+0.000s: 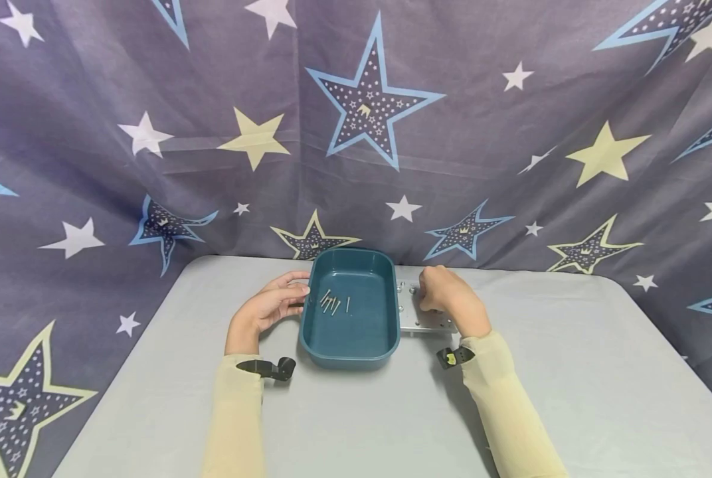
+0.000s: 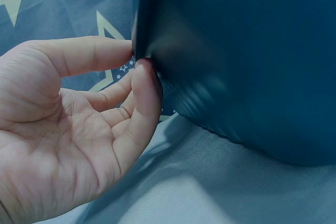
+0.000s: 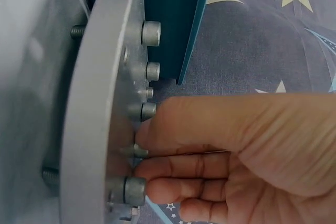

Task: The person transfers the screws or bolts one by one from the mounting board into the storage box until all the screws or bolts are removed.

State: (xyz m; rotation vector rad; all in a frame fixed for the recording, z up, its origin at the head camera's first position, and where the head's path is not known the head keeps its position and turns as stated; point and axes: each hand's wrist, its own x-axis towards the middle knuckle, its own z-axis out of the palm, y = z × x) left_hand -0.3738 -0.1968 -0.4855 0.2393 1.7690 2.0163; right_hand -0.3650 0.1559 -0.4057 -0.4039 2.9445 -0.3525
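Observation:
To the left, my left hand (image 1: 266, 303) holds the wall of a blue-green rectangular tray (image 1: 362, 335) between thumb and fingers. Several thin metal screws or pins (image 1: 348, 305) lie loose on its floor. A silver metal plate (image 1: 414, 319) stands against the tray's right side, with socket head screws (image 3: 151, 33) in its holes. At this plate my right hand (image 1: 453, 297) pinches a small screw (image 3: 139, 151) with thumb and forefinger. The fingers partly cover that screw. Threaded ends (image 3: 77, 31) stick out under the plate.
All of this is on a pale grey table (image 1: 356, 425). Behind it hangs a grey curtain (image 1: 487, 133) with a star pattern, meeting the table's back edge. Each wrist wears a black strap with a small camera (image 1: 285, 369).

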